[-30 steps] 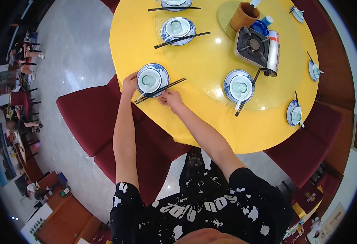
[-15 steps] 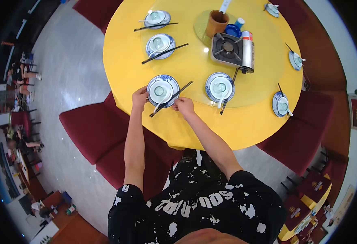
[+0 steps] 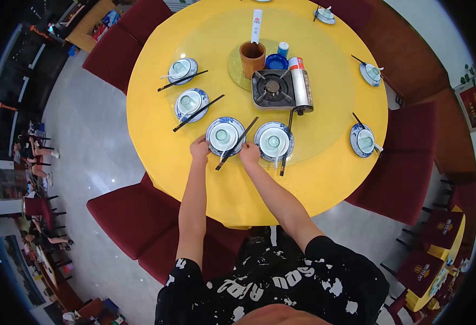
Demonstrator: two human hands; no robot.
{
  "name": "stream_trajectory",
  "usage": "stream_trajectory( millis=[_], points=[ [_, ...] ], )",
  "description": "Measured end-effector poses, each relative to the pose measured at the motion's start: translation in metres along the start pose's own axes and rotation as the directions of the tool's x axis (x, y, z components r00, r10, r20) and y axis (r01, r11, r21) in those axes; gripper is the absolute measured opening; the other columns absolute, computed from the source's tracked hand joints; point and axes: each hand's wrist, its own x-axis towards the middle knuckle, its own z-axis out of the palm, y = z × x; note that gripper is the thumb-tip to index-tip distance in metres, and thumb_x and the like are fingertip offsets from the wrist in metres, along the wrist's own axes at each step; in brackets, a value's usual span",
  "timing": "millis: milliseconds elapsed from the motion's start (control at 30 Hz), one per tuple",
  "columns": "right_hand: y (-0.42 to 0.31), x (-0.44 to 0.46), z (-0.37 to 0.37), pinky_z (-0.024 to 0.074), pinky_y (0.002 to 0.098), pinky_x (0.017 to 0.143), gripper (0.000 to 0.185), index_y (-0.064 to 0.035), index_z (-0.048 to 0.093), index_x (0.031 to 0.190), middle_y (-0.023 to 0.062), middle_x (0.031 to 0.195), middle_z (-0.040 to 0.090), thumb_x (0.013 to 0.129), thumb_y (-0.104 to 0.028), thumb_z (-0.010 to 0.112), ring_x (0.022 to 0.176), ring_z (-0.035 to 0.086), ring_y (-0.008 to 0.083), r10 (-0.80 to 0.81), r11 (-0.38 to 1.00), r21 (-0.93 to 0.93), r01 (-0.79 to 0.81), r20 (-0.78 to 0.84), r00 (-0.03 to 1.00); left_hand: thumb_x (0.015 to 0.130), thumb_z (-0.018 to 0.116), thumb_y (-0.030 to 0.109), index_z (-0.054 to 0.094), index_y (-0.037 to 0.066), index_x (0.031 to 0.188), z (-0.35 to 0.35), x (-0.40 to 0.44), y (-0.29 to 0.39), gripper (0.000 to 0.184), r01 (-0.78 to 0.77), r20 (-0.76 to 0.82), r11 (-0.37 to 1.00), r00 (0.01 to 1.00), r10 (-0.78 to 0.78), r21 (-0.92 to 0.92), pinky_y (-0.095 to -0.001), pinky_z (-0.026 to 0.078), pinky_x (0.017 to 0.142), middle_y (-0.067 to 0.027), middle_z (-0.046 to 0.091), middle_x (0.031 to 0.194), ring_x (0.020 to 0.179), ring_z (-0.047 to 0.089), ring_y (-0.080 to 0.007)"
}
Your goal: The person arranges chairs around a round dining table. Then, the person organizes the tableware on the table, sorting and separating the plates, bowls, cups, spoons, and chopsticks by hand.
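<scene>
Yellow cloth (image 3: 314,184) over round bench (image 3: 157,151); on it, blue-patterned plate (image 3: 225,119), just left of neighbour plate (image 3: 274,125); stacked on the former, white bowl (image 3: 233,132) with small glass (image 3: 222,135) inside; chopsticks (image 3: 238,143) aslant across right side, both ends beyond rim. Held from both flanks, with left hand (image 3: 199,147) at left rim and right hand (image 3: 250,153) at right rim, between the two plates; fingers bent, apparently pinching rim on each side; cannot tell grip beneath, underside hidden.

Change over last second: from well apart to just beside neighbour plate; shifted with bowl, glass and chopsticks aboard, same stacking; cannot tell whether slid or slightly lifted. Meaning, by judgement: handled as one unit; little room left to the right, gap mostly filled by right hand; some risk of nudging neighbour plate, or of chopsticks rolling on a jolt. Farther off, gas burner (image 3: 272,86), well apart from both hands.
</scene>
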Motion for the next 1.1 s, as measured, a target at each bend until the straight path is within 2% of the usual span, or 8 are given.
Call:
stream_trajectory(
  millis=[200, 300, 400, 533, 667, 833, 967, 1100],
  points=[
    [-0.003, -0.018, -0.013, 0.05, 0.048, 0.08, 0.025, -0.0045, 0.071, 0.095, 0.0207, 0.092, 0.069, 0.09, -0.024, 0.056, 0.09, 0.065, 0.0411, -0.022, 0.969, 0.243, 0.046, -0.098, 0.995, 0.087, 0.06, -0.002, 0.068, -0.004, 0.119, 0.02, -0.008, 0.001, 0.033, -0.08, -0.075, 0.993, 0.993, 0.087, 0.09, -0.027, 0.053, 0.064, -0.0096, 0.071, 0.096, 0.077, 0.066, -0.0162],
    [0.01, -0.038, -0.043, 0.0519, 0.0388, 0.078, 0.027, -0.0015, 0.069, 0.107, 0.0177, 0.096, 0.072, 0.088, -0.019, 0.061, 0.089, 0.069, 0.0303, -0.168, 0.981, 0.108, 0.163, 0.034, 0.985, 0.09, 0.059, 0.004, 0.064, -0.004, 0.123, 0.017, -0.01, -0.017, 0.035, -0.322, -0.111, 0.922, 0.93, 0.35, 0.214, -0.027, 0.053, 0.075, -0.0113, 0.071, 0.101, 0.085, 0.066, -0.0169],
    [0.053, -0.067, -0.098, 0.0541, 0.0318, 0.075, 0.028, 0.0043, 0.067, 0.106, 0.0135, 0.094, 0.072, 0.094, -0.02, 0.061, 0.084, 0.068, 0.0198, -0.102, 0.844, 0.498, -0.199, 0.514, 0.852, 0.096, 0.054, 0.008, 0.06, -0.009, 0.123, 0.01, -0.078, -0.018, 0.032, -0.192, -0.223, 0.981, 0.958, 0.182, -0.027, -0.0276, 0.048, 0.09, -0.0129, 0.068, 0.111, 0.103, 0.062, -0.0177],
    [0.122, -0.138, -0.203, 0.0553, 0.0297, 0.073, 0.029, 0.0029, 0.067, 0.105, 0.0121, 0.092, 0.071, 0.098, -0.024, 0.059, 0.077, 0.067, 0.0181, 0.1, 0.773, 0.457, -0.44, 0.596, 0.796, 0.099, 0.052, 0.01, 0.054, -0.007, 0.128, -0.012, -0.188, -0.092, 0.034, -0.261, -0.319, 0.92, 0.934, 0.163, -0.294, -0.0296, 0.047, 0.094, -0.0126, 0.06, 0.12, 0.109, 0.058, -0.0193],
    [0.194, -0.17, -0.292, 0.0534, 0.0279, 0.064, 0.024, 0.0003, 0.066, 0.1, 0.0107, 0.086, 0.071, 0.095, -0.022, 0.06, 0.07, 0.065, 0.0159, 0.354, 0.797, 0.32, -0.513, 0.44, 0.825, 0.097, 0.051, 0.006, 0.056, -0.005, 0.123, -0.014, -0.294, -0.171, 0.029, -0.047, -0.292, 0.946, 0.955, -0.052, -0.322, -0.0284, 0.048, 0.077, -0.0101, 0.062, 0.105, 0.09, 0.059, -0.0164],
    [0.27, -0.155, -0.353, 0.0513, 0.0276, 0.059, 0.02, -0.0026, 0.064, 0.097, 0.0092, 0.081, 0.069, 0.094, -0.022, 0.058, 0.065, 0.063, 0.0153, 0.487, 0.705, 0.411, -0.578, 0.312, 0.816, 0.093, 0.052, 0.004, 0.061, -0.004, 0.115, 0.02, -0.36, -0.234, 0.025, 0.104, 0.075, 0.994, 0.992, -0.106, 0.027, -0.0258, 0.048, 0.063, -0.0113, 0.066, 0.091, 0.069, 0.059, -0.0151],
    [0.311, -0.094, -0.393, 0.048, 0.0256, 0.057, 0.02, -0.0014, 0.063, 0.096, 0.0059, 0.077, 0.066, 0.096, -0.02, 0.056, 0.064, 0.06, 0.0123, 0.3, 0.818, 0.476, -0.323, 0.124, 0.946, 0.096, 0.053, 0.009, 0.066, -0.004, 0.108, 0.092, -0.375, -0.248, 0.022, -0.046, 0.432, 0.97, 0.9, -0.063, 0.238, -0.0266, 0.05, 0.064, -0.0089, 0.068, 0.088, 0.069, 0.061, -0.0146],
    [0.294, -0.015, -0.467, 0.0474, 0.0244, 0.064, 0.018, 0.0024, 0.063, 0.098, 0.0056, 0.081, 0.065, 0.098, -0.014, 0.056, 0.072, 0.06, 0.0099, 0.097, 0.86, 0.509, 0.016, -0.193, 0.976, 0.099, 0.053, 0.014, 0.066, -0.004, 0.109, 0.239, -0.394, -0.181, 0.024, -0.267, 0.567, 0.911, 0.822, 0.045, 0.314, -0.0276, 0.052, 0.07, -0.0094, 0.069, 0.089, 0.076, 0.065, -0.0153]
  ],
)
